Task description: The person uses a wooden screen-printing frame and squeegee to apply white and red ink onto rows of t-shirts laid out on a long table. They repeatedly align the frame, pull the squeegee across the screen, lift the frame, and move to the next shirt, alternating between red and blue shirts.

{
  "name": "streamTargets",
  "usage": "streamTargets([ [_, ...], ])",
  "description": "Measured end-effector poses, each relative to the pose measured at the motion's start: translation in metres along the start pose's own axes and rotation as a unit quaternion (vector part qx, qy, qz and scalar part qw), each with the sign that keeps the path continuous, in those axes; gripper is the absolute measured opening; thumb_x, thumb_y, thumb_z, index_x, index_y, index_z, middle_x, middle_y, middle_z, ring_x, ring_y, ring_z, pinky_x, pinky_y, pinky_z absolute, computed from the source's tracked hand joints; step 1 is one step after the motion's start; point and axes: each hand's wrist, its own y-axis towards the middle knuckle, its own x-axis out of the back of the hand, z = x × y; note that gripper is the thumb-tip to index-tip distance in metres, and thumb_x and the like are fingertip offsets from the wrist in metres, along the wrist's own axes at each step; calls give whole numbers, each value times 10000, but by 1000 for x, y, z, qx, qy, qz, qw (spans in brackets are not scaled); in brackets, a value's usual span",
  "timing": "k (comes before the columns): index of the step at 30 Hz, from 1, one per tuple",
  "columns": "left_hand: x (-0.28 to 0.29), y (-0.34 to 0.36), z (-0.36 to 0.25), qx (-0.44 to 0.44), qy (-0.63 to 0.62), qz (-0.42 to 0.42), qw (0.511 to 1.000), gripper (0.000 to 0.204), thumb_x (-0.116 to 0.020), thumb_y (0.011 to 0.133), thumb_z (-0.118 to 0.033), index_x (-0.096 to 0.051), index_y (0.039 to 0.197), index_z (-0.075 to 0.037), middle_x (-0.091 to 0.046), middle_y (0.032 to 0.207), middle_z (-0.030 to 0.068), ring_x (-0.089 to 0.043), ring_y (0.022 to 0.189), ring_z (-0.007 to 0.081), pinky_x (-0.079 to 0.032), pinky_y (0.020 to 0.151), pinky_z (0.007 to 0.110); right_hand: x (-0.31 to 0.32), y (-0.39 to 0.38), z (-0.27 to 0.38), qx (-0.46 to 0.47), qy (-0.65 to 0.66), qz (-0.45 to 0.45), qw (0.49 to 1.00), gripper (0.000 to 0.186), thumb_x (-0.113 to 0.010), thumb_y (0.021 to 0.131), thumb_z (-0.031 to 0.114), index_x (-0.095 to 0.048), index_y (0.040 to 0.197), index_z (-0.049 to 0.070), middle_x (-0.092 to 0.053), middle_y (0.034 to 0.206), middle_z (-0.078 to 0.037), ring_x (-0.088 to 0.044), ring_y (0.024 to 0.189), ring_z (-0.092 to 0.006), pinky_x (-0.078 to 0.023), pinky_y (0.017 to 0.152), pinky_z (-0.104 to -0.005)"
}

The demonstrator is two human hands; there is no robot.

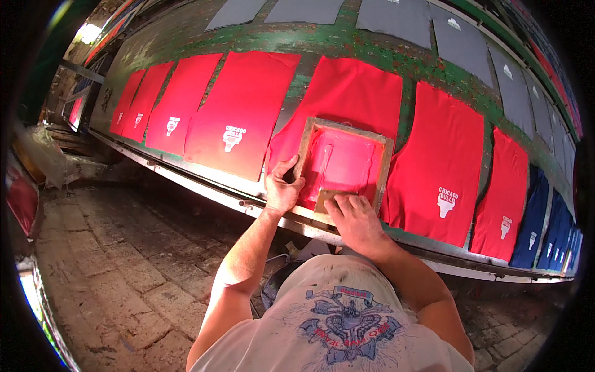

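Note:
A wooden-framed printing screen (383, 167) lies on a red fabric piece (359, 90) near the table's front edge. My left hand (284, 191) grips the frame's left side, with the thumb and fingers closed round the wood. Inside the frame, at its near end, my right hand (354, 222) holds a squeegee (325, 199) with a brownish handle. Its blade rests low on the mesh and is partly hidden by my fingers. Through the mesh shows a reddish-pink surface with streaks along its sides.
Red pieces with white prints lie on both sides, such as a left piece (242, 105) and a right piece (440, 161). Grey pieces (396, 22) line the far side, navy pieces (530, 214) the right end. A metal rail (204, 191) edges the green table (167, 43) above a brick floor (124, 273).

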Motion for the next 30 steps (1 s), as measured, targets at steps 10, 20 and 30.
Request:
streamTargets([
  [10,-3,1,3,-55,19,-10,998,646,-833,839,106,-729,1469,10,-735,1279,92,-716,1218,192,-551,1099,321,28,72,-87,-108,84,-49,989,516,-644,916,-15,-720,1414,97,-740,1312,-154,-663,1312,-374,-514,1161,-526],
  [20,-2,1,3,-87,65,-7,994,639,-827,842,68,-723,1471,14,-740,1279,152,-724,1209,250,-557,1094,357,-5,12,7,-47,-12,-65,997,474,-699,933,165,-702,1402,93,-658,1325,-126,-646,1226,-353,-521,1104,-536],
  [30,-2,6,24,-117,36,-9,992,539,-769,857,116,-752,1387,21,-722,1170,81,-708,1095,200,-584,971,347,-7,-9,40,-68,62,-16,996,585,-791,863,248,-724,1422,91,-682,1335,-108,-638,1259,-320,-528,1079,-505],
])
